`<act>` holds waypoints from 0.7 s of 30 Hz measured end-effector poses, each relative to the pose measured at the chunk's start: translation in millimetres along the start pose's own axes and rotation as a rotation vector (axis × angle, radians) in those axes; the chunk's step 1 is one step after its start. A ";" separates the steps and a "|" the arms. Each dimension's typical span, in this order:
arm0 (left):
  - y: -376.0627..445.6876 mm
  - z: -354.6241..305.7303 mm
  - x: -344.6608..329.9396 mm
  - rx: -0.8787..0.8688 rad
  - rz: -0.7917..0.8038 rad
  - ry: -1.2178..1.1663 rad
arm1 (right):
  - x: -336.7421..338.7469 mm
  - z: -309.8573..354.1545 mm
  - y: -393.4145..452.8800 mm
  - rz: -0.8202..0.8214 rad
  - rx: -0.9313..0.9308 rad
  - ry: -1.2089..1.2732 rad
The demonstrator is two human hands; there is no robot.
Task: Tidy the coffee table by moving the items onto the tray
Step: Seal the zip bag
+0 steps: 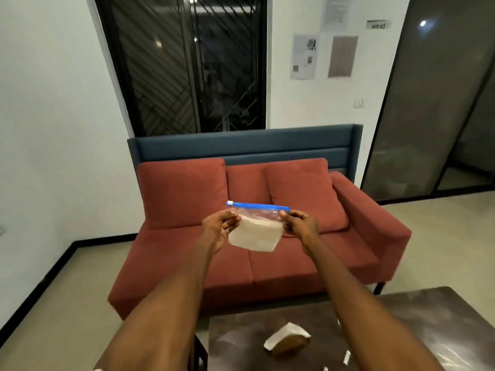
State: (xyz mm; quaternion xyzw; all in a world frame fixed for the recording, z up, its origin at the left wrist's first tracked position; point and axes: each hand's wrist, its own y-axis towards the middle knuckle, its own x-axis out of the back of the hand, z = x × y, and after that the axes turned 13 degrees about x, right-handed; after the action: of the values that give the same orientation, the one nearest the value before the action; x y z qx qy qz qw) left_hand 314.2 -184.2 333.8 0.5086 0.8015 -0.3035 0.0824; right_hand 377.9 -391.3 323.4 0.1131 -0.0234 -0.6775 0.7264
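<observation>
Both arms reach forward, holding up a clear zip bag (255,231) with a blue slider strip along its top and a pale folded tissue inside. My left hand (218,227) pinches the bag's left edge just under the strip. At the right edge, my right hand (301,223) pinches it the same way. The bag hangs in the air in front of the sofa, well above the dark coffee table (442,317) at the lower right. On the table lies a brown item wrapped partly in white paper (288,342). No tray is in view.
A red two-seat sofa (187,258) with a blue back panel stands straight ahead against a dark window. A small white object (346,357) lies on the table beside my right forearm. Bare floor runs along the left; a glass partition is at the right.
</observation>
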 end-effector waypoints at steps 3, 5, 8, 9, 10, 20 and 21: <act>1.1 -22.5 -28.3 -0.201 -0.093 0.244 | 8.9 24.6 25.2 -0.009 0.095 -0.014; -1.7 -32.8 -45.2 -0.326 -0.095 0.324 | 16.6 36.0 40.9 0.010 0.141 -0.050; -9.3 -41.0 -73.0 -0.483 -0.031 0.360 | 36.1 49.9 62.4 0.080 0.212 -0.093; -11.8 -43.0 -82.4 -0.518 -0.026 0.371 | 42.6 53.9 69.3 0.115 0.227 -0.109; -13.5 -44.7 -90.7 -0.541 -0.035 0.377 | 48.1 56.8 75.7 0.143 0.239 -0.137; -23.1 -38.9 -175.0 -0.604 -0.254 0.302 | 51.5 145.7 110.8 0.413 0.668 -0.530; -25.0 -37.1 -179.9 -0.602 -0.244 0.290 | 45.4 152.1 109.7 0.484 0.675 -0.507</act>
State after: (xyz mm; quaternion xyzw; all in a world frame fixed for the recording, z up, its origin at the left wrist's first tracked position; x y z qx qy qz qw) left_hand 383.5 -308.1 453.0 0.3999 0.9132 0.0141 0.0771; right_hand 460.6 -450.2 487.5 0.1653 -0.4436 -0.4498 0.7573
